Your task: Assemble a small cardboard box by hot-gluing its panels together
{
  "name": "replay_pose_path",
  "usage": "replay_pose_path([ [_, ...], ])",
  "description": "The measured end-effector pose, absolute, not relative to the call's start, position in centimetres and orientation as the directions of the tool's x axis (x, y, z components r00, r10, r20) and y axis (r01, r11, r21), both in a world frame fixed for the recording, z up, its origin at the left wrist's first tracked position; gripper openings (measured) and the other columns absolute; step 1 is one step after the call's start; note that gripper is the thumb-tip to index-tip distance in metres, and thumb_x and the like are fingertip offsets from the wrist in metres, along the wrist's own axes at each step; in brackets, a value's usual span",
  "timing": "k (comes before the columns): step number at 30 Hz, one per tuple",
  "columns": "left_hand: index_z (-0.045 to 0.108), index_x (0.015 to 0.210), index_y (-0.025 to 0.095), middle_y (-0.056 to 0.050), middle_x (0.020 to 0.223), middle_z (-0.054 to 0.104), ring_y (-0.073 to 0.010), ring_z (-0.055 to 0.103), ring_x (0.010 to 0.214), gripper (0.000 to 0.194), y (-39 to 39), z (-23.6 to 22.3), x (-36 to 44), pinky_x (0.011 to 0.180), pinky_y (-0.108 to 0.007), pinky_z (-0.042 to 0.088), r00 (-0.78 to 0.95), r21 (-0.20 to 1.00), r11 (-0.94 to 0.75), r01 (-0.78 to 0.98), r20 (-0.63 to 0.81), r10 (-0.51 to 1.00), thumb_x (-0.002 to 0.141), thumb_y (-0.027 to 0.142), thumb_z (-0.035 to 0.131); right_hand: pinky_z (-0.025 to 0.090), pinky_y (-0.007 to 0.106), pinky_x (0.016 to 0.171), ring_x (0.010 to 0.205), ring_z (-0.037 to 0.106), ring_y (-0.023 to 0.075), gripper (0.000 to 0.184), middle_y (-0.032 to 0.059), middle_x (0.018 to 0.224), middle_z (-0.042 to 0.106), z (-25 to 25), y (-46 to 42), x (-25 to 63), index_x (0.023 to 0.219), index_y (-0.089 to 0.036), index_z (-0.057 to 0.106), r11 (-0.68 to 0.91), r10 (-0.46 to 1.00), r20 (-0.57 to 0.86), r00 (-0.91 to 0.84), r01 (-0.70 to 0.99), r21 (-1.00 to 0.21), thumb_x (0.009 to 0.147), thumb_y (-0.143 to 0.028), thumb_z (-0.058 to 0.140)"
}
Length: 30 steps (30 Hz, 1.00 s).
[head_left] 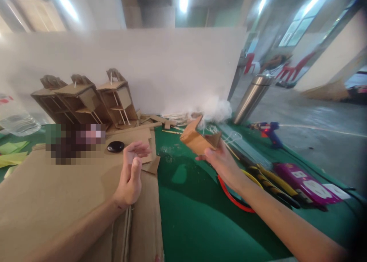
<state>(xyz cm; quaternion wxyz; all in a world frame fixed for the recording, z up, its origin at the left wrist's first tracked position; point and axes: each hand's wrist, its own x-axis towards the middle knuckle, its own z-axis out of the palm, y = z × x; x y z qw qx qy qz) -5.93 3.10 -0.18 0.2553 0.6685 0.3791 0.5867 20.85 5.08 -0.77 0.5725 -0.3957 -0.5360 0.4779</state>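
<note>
My right hand (218,159) grips a small folded cardboard piece (197,140) above the green tabletop. Its upper edges stick up, one of them pointed. Over the edge of a large cardboard sheet (71,201) I hold my left hand (133,174) upright, with the thumb apart from the curved fingers and nothing held in it. Just beyond that hand lies a black, glossy oval object (115,146). Small cardboard scraps (151,165) are beside it.
Several cardboard box structures (114,97) stand against a white panel (172,67). White fluff (215,111), a steel flask (254,97), a blue glue gun (269,132), yellow-and-black pliers (269,183), a red ring (232,199) and a purple box (304,181) occupy the right side.
</note>
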Motion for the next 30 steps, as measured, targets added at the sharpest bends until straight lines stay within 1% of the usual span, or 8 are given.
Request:
replay_pose_path([
  [3, 0.051, 0.119, 0.022, -0.009, 0.108, 0.063, -0.0250, 0.063, 0.104, 0.021, 3.1, 0.5, -6.0, 0.091, -0.045, 0.053, 0.158, 0.659, -0.555, 0.507, 0.562, 0.812, 0.102, 0.032, 0.043, 0.056, 0.046, 0.094, 0.121, 0.060, 0.0290, 0.068, 0.0082, 0.134, 0.060, -1.1, 4.9, 20.9, 0.128, -0.032, 0.043, 0.266, 0.956, 0.271, -0.112, -0.057, -0.962, 0.076, -0.058, 0.078],
  [5, 0.057, 0.115, 0.021, -0.010, 0.115, 0.066, -0.0294, 0.061, 0.111, 0.021, 2.9, 1.0, -6.0, 0.098, -0.052, 0.048, 0.369, 0.412, -0.587, 0.697, 0.495, 0.786, 0.095, 0.023, 0.050, 0.049, 0.050, 0.104, 0.128, 0.055, 0.0305, 0.069, 0.0094, 0.139, 0.057, -0.9, 4.5, 21.0, 0.134, -0.031, 0.042, 0.265, 0.941, 0.245, -0.233, 0.059, -0.962, 0.079, -0.053, 0.077],
  [7, 0.061, 0.116, 0.021, -0.010, 0.125, 0.067, -0.0339, 0.054, 0.127, 0.032, 3.0, 1.4, -6.1, 0.112, -0.058, 0.035, 0.510, 0.194, -0.617, 0.762, 0.408, 0.758, 0.085, 0.017, 0.056, 0.044, 0.053, 0.109, 0.133, 0.051, 0.0330, 0.075, 0.0106, 0.144, 0.054, -0.5, 3.9, 21.1, 0.140, -0.029, 0.041, 0.262, 0.922, 0.170, -0.348, 0.235, -0.936, 0.079, -0.052, 0.078],
  [9, 0.060, 0.125, 0.019, -0.013, 0.138, 0.062, -0.0367, 0.046, 0.137, 0.045, 3.3, 1.5, -6.5, 0.119, -0.061, 0.024, 0.555, 0.095, -0.614, 0.784, 0.336, 0.761, 0.080, 0.019, 0.059, 0.041, 0.057, 0.111, 0.135, 0.049, 0.0363, 0.083, 0.0121, 0.147, 0.052, 0.1, 3.5, 21.2, 0.143, -0.027, 0.041, 0.279, 0.898, 0.094, -0.431, 0.390, -0.877, 0.075, -0.054, 0.080],
  [13, 0.054, 0.137, 0.018, -0.014, 0.145, 0.058, -0.0369, 0.043, 0.140, 0.057, 4.1, 1.4, -7.6, 0.117, -0.060, 0.029, 0.618, 0.106, -0.645, 0.757, 0.202, 0.760, 0.080, 0.021, 0.058, 0.041, 0.060, 0.109, 0.135, 0.048, 0.0410, 0.090, 0.0154, 0.146, 0.053, 0.9, 3.3, 21.4, 0.143, -0.023, 0.046, 0.327, 0.857, 0.013, -0.514, 0.526, -0.785, 0.070, -0.064, 0.079],
  [19, 0.059, 0.129, 0.022, -0.010, 0.130, 0.066, -0.0341, 0.049, 0.133, 0.053, 4.5, 1.6, -7.6, 0.114, -0.058, 0.035, 0.654, 0.202, -0.688, 0.697, 0.216, 0.725, 0.077, 0.013, 0.057, 0.037, 0.059, 0.114, 0.138, 0.045, 0.0405, 0.095, 0.0162, 0.148, 0.051, 0.5, 3.6, 21.5, 0.142, -0.022, 0.048, 0.328, 0.849, 0.006, -0.529, 0.518, -0.790, 0.065, -0.066, 0.082],
  [26, 0.055, 0.137, 0.018, -0.015, 0.146, 0.054, -0.0371, 0.039, 0.142, 0.056, 4.3, 1.4, -7.4, 0.118, -0.062, 0.026, 0.678, 0.060, -0.693, 0.718, 0.161, 0.717, 0.081, 0.015, 0.055, 0.044, 0.054, 0.110, 0.133, 0.052, 0.0366, 0.085, 0.0131, 0.142, 0.056, 1.6, 3.4, 21.6, 0.135, -0.025, 0.046, 0.272, 0.850, -0.037, -0.526, 0.497, -0.824, 0.067, -0.058, 0.084],
  [30, 0.061, 0.130, 0.016, -0.017, 0.135, 0.060, -0.0370, 0.044, 0.138, 0.049, 4.3, 1.3, -7.3, 0.118, -0.060, 0.028, 0.703, 0.073, -0.719, 0.691, 0.165, 0.692, 0.081, 0.014, 0.056, 0.044, 0.056, 0.110, 0.132, 0.052, 0.0386, 0.082, 0.0143, 0.142, 0.055, 2.1, 3.4, 21.8, 0.135, -0.025, 0.043, 0.283, 0.871, -0.010, -0.491, 0.519, -0.806, 0.071, -0.058, 0.081],
])
